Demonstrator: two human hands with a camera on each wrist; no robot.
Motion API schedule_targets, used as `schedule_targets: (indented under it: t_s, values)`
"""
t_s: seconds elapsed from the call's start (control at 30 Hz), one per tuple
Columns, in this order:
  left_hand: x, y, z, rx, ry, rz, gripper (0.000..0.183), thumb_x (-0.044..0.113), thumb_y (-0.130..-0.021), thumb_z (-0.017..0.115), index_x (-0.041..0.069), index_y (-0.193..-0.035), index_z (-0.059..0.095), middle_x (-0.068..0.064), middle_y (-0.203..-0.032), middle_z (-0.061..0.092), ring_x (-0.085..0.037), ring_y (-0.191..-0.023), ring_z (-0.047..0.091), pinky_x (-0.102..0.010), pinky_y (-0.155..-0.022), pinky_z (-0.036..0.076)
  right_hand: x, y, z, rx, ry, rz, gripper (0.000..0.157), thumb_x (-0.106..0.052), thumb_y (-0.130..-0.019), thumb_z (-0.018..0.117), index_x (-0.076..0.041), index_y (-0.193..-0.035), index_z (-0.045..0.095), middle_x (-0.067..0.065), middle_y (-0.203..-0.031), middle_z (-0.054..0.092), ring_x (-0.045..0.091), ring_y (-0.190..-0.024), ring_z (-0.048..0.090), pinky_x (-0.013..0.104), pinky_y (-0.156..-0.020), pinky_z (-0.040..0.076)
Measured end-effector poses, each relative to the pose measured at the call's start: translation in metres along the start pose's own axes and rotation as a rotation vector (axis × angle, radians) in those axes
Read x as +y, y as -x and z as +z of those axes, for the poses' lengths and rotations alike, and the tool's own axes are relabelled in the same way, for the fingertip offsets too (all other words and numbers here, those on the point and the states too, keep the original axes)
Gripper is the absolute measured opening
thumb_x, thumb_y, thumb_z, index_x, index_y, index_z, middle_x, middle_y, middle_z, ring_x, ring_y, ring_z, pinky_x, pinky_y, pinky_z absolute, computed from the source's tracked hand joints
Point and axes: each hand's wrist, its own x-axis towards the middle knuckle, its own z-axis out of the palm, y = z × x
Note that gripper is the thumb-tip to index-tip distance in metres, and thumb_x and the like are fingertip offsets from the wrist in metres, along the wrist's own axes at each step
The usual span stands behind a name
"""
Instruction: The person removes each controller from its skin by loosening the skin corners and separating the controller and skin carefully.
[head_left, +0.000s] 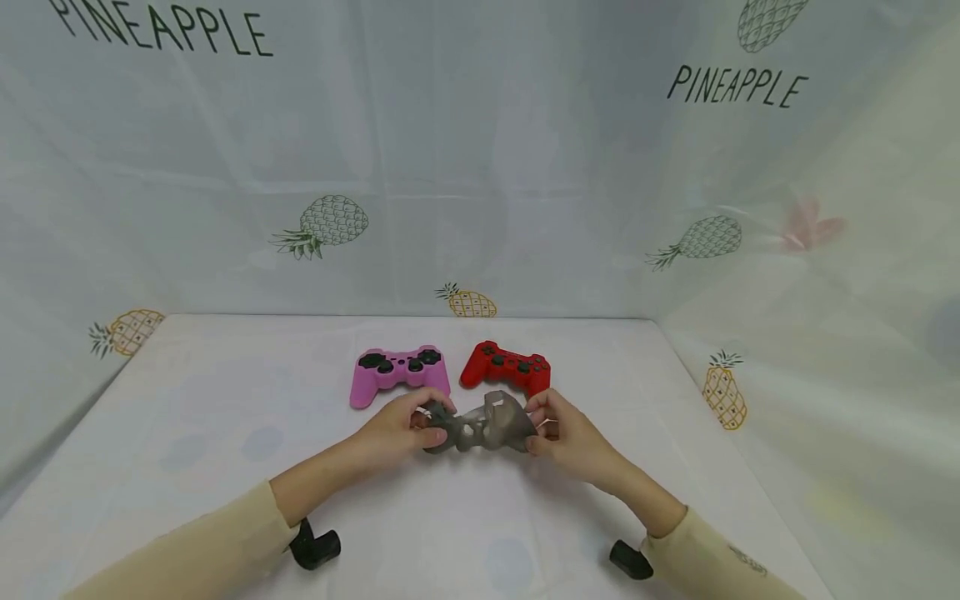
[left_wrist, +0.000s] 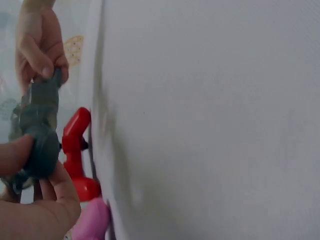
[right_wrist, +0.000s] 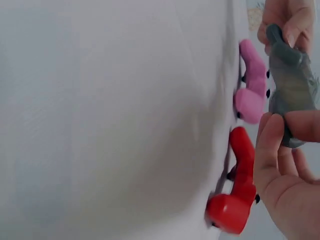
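A grey, see-through soft controller cover point(head_left: 487, 423) is held just above the table by both hands. On its left end the left hand point(head_left: 401, 427) has a grip, thumb in front and fingers behind. The right hand point(head_left: 566, 437) pinches the opposite end between thumb and fingers. Holes and a bent flap show in the cover's middle in the head view. From the left wrist view, the cover point(left_wrist: 41, 125) looks dark grey-green and stretches between the hands. Behind it lie a pink game controller point(head_left: 401, 368) and a red game controller point(head_left: 510, 367).
A white cloth covers the table point(head_left: 420, 533), whose far edge meets a hanging sheet point(head_left: 450, 167) printed with pineapples. The sheet also runs along the right side. Black wrist mounts point(head_left: 315, 546) show under both sleeves.
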Motion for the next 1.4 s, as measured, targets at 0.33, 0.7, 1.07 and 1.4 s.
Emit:
schedule_targets:
  t_s: [0.33,0.7,1.07,1.4]
  values:
    - [0.0,-0.001,0.001,0.135,0.162,0.011,0.067,0.002,-0.091,0.082,0.007,-0.142,0.039,-0.017,-0.137,0.047,-0.021,-0.103,0.072,-0.031,-0.088,0.055,0.003,0.009,-0.004,-0.149,-0.095,-0.012,0.034,-0.003,-0.096,0.068,-0.006,-0.129,0.059,0.012,-0.116,0.062,0.026,-0.097,0.066,0.032,-0.087,0.055]
    - [0.004,0.001,0.005,0.179,0.031,-0.008,0.026,0.007,-0.092,0.082,0.007,-0.114,0.069,-0.008,-0.099,0.06,-0.019,-0.09,0.062,-0.023,-0.072,0.054,-0.003,0.009,0.004,-0.026,0.001,0.03,0.015,-0.024,-0.107,0.065,-0.009,-0.105,0.067,0.005,-0.096,0.069,0.019,-0.087,0.066,0.035,-0.078,0.056]
    - [0.0,0.005,0.004,0.155,-0.046,0.035,0.031,-0.001,-0.097,0.073,0.011,-0.125,0.065,-0.009,-0.123,0.067,-0.022,-0.099,0.064,-0.025,-0.08,0.056,0.0,0.004,0.007,0.091,0.001,0.004,0.008,-0.015,-0.105,0.068,-0.008,-0.109,0.068,0.008,-0.102,0.064,0.019,-0.082,0.07,0.039,-0.076,0.059]
    - [-0.002,0.004,0.004,0.094,-0.005,0.034,0.045,0.036,-0.099,0.078,0.012,-0.129,0.054,-0.009,-0.118,0.065,-0.018,-0.088,0.069,-0.036,-0.08,0.05,-0.009,0.006,0.007,0.131,0.085,-0.06,0.004,-0.011,-0.103,0.069,-0.01,-0.108,0.068,0.005,-0.093,0.065,0.012,-0.072,0.063,0.026,-0.065,0.053]
